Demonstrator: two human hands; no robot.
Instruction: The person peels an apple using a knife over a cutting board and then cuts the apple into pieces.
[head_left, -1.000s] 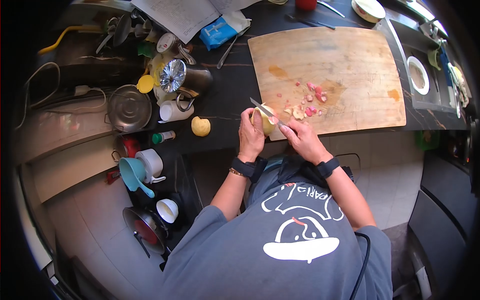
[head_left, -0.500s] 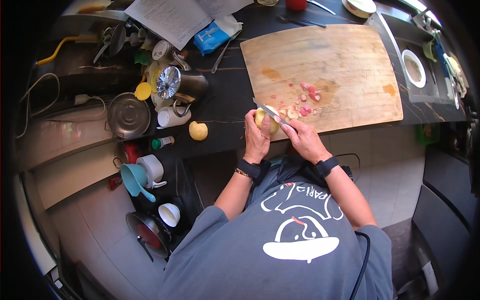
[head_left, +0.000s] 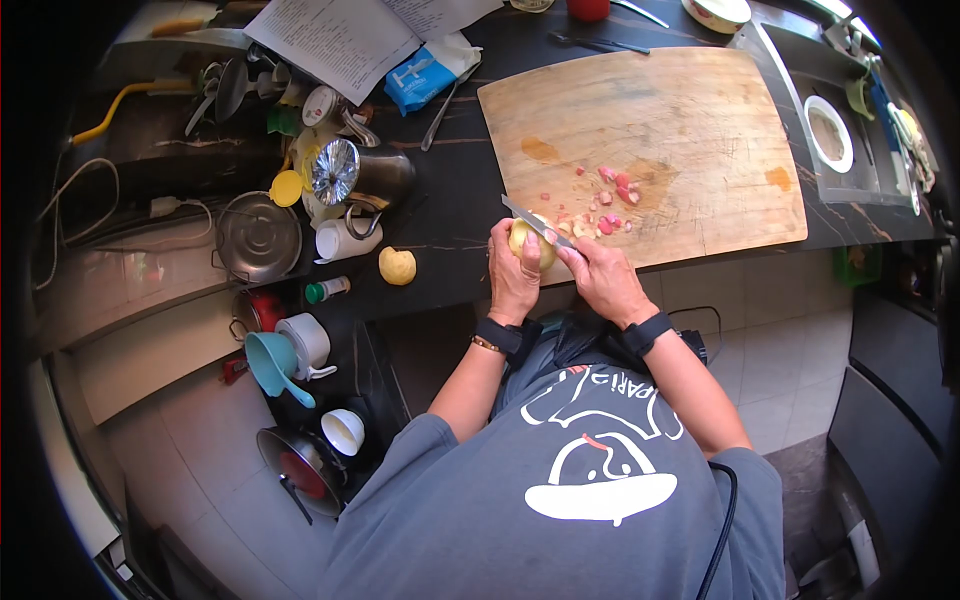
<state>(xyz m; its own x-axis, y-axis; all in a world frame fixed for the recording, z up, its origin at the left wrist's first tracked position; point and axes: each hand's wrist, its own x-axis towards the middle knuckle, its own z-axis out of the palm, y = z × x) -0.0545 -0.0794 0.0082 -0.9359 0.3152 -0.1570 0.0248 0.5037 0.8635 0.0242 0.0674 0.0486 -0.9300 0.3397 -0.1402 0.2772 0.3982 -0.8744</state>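
Note:
Near the front left edge of the wooden cutting board (head_left: 690, 110), my left hand (head_left: 514, 275) is wrapped round a pale yellow peeled potato (head_left: 530, 240). My right hand (head_left: 608, 280) grips a knife (head_left: 527, 215), its blade lying across the potato. Pink and pale scraps (head_left: 608, 200) are scattered on the board just beyond and right of the knife. Another pale yellow potato-like piece (head_left: 397, 266) rests on the dark counter to the left of my hands.
A metal jug (head_left: 385, 178), a white cup (head_left: 348, 240) and a green-capped jar (head_left: 326, 290) stand at the left. Behind them lie a blue packet (head_left: 420, 80) and printed sheets (head_left: 340, 40). The sink (head_left: 870, 175) is at the right, with a white bowl (head_left: 828, 135) in it.
The camera view has shifted slightly, moving the board and counter items a little left and up. Both hands keep their grips, and the blade has moved slightly on the potato.

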